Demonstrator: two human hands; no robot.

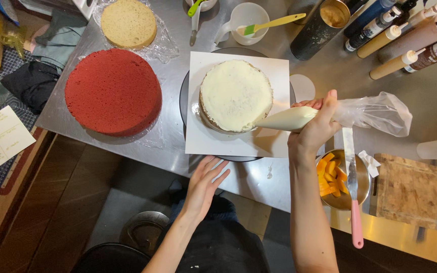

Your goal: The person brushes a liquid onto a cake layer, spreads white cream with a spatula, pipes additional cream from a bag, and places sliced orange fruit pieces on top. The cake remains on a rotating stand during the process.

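Right hand squeezed a soft plastic piping bag against the round, smooth-creamed cake; left hand lay spread, fingers open.

Cake on board, bowl right.

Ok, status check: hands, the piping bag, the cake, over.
Right hand grips piping bag, tip at edge of frosted cake. Left hand open at turntable rim, holding nothing. Bowl of orange fruit pieces beside right wrist, not blocking.
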